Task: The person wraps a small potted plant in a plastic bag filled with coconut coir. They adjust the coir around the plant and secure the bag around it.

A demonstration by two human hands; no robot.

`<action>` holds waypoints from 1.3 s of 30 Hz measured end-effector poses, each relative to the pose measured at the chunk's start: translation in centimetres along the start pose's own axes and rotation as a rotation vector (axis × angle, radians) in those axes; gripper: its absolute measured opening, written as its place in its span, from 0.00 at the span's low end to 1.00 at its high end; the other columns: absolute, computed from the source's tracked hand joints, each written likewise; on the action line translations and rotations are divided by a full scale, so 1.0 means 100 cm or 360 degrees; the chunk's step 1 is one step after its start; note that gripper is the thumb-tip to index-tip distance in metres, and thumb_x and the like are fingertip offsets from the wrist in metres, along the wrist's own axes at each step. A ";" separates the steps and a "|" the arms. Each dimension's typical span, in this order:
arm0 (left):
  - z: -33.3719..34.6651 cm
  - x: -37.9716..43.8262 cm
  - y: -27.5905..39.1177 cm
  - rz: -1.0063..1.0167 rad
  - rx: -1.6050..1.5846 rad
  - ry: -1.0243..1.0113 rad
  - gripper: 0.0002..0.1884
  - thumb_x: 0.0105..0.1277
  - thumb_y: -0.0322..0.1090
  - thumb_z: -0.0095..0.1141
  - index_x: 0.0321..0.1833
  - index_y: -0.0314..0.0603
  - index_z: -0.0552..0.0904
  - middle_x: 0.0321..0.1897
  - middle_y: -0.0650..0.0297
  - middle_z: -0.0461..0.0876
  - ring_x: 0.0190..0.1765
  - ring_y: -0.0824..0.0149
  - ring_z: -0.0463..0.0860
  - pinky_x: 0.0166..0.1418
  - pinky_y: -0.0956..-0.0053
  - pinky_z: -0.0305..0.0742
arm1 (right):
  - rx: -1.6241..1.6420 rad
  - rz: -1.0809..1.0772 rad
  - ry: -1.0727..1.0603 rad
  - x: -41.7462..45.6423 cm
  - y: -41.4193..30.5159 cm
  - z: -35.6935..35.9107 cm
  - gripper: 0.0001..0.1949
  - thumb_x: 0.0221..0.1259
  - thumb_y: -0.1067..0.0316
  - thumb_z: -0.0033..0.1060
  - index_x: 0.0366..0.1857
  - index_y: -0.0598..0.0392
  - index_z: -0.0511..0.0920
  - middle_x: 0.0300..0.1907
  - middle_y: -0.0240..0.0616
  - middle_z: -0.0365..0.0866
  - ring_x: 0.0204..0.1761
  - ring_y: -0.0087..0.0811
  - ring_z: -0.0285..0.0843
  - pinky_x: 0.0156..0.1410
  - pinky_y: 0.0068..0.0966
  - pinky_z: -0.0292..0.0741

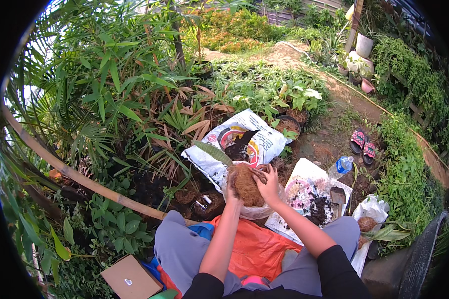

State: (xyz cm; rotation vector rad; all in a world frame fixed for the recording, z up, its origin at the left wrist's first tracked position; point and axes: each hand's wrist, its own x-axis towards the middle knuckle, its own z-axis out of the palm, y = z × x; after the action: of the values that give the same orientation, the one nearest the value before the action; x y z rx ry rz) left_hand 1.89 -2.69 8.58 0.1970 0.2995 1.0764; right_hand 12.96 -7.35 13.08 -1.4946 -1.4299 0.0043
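Between my hands is a ball of brown coconut fibre (246, 185), with a broad green leaf (212, 152) rising from its top left. My left hand (232, 185) cups the ball's left side, partly hidden behind it. On the upper right side, my right hand (266, 182) presses with bent, soil-stained fingers. Directly below the ball sits a clear plastic bag (255, 213), its contents mostly hidden. Behind it lies a torn white printed sack (269, 144), dark potting soil (241, 145) showing through the opening.
At right, a flattened white sack (280, 224) carries soil and a hand trowel (337, 198); a plastic bottle (341, 167) stands by it. Scissors (201, 205) and a thread spool (207, 199) lie left. Beyond are sandals (363, 145); another fibre ball (366, 224) rests right. A bamboo pole (86, 182) crosses the left.
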 end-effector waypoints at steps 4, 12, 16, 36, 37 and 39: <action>0.003 -0.002 -0.007 0.0098 0.0120 0.0050 0.20 0.57 0.40 0.54 0.52 0.41 0.72 0.46 0.59 0.77 0.49 0.61 0.77 0.56 0.65 0.71 | 0.0466 0.0472 -0.0164 0.001 -0.002 -0.005 0.09 0.53 0.73 0.57 0.39 0.61 0.79 0.34 0.43 0.80 0.41 0.34 0.78 0.46 0.25 0.72; 0.016 -0.007 -0.011 0.0219 0.0230 0.0222 0.20 0.58 0.36 0.55 0.54 0.40 0.71 0.47 0.58 0.77 0.49 0.62 0.77 0.56 0.67 0.72 | 0.0563 0.0543 -0.0230 -0.013 -0.014 0.004 0.17 0.59 0.62 0.51 0.48 0.61 0.74 0.44 0.50 0.78 0.48 0.43 0.76 0.54 0.30 0.69; 0.015 -0.006 -0.011 0.0256 0.0157 0.0179 0.20 0.58 0.36 0.54 0.54 0.39 0.71 0.48 0.58 0.76 0.49 0.62 0.77 0.56 0.68 0.72 | 0.0597 0.0500 -0.0288 -0.013 -0.007 0.007 0.20 0.61 0.58 0.49 0.50 0.63 0.73 0.43 0.50 0.79 0.49 0.41 0.76 0.55 0.29 0.67; -0.006 0.004 0.002 0.0013 0.0145 0.0051 0.22 0.57 0.42 0.52 0.53 0.40 0.72 0.50 0.56 0.76 0.50 0.59 0.77 0.56 0.64 0.72 | 0.0548 0.0548 -0.0653 0.007 -0.004 -0.009 0.16 0.62 0.61 0.43 0.44 0.63 0.76 0.46 0.46 0.71 0.48 0.43 0.69 0.55 0.31 0.65; -0.005 0.004 0.004 0.0019 0.0110 0.0031 0.22 0.57 0.42 0.52 0.53 0.41 0.72 0.50 0.56 0.76 0.50 0.59 0.77 0.56 0.64 0.72 | 0.0731 0.0630 -0.0657 0.007 -0.005 -0.011 0.16 0.62 0.62 0.43 0.44 0.63 0.76 0.47 0.46 0.71 0.49 0.44 0.68 0.55 0.31 0.65; 0.000 0.004 0.007 0.0040 0.0053 -0.0053 0.22 0.57 0.42 0.51 0.53 0.40 0.72 0.49 0.55 0.76 0.49 0.59 0.77 0.55 0.64 0.72 | 0.0866 0.0593 -0.0624 0.008 -0.004 -0.012 0.16 0.61 0.63 0.43 0.45 0.62 0.75 0.47 0.46 0.71 0.51 0.44 0.67 0.56 0.30 0.65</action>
State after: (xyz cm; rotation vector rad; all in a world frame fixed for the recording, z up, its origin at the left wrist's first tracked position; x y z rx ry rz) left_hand 1.52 -2.00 8.72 0.2490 0.2859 1.0927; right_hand 13.60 -7.63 14.41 -1.3107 -1.2806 0.8880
